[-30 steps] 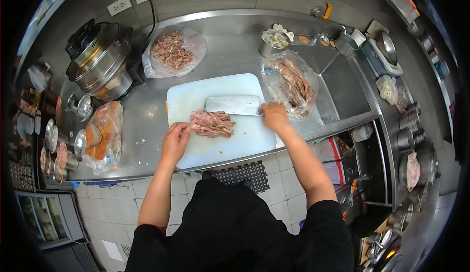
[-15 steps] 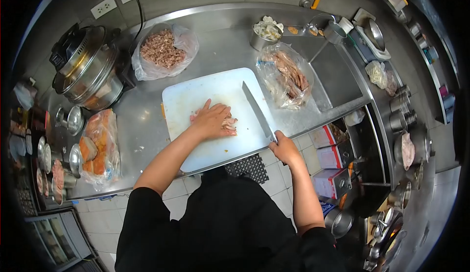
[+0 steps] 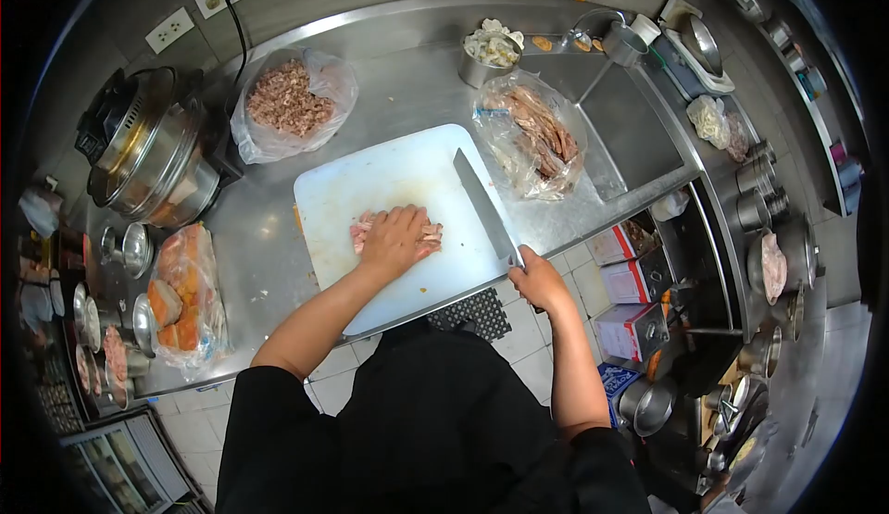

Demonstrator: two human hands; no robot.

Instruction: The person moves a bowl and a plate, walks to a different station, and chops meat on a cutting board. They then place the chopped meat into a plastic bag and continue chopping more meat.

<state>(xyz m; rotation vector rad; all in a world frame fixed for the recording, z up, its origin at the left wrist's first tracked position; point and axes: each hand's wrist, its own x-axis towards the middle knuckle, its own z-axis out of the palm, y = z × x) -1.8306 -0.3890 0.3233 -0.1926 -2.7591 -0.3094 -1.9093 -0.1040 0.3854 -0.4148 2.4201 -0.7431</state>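
Note:
My left hand lies spread over a small pile of sliced meat on the white cutting board, with pieces showing on both sides of it. Near the board's right front corner, my right hand is wrapped round the handle of a large knife. The blade lies over the right side of the board, pointing away from me and clear of the meat. A few small scraps dot the board.
Behind the board are a bag of chopped meat and a metal container of pale pieces. A bag of meat strips lies right, beside the sink. Bagged orange-brown blocks and a glass-bowled appliance stand left.
My left hand's fingers have drawn closer together and now point more straight ahead on the meat. The knife stays in my right hand. The whole view has shifted slightly.

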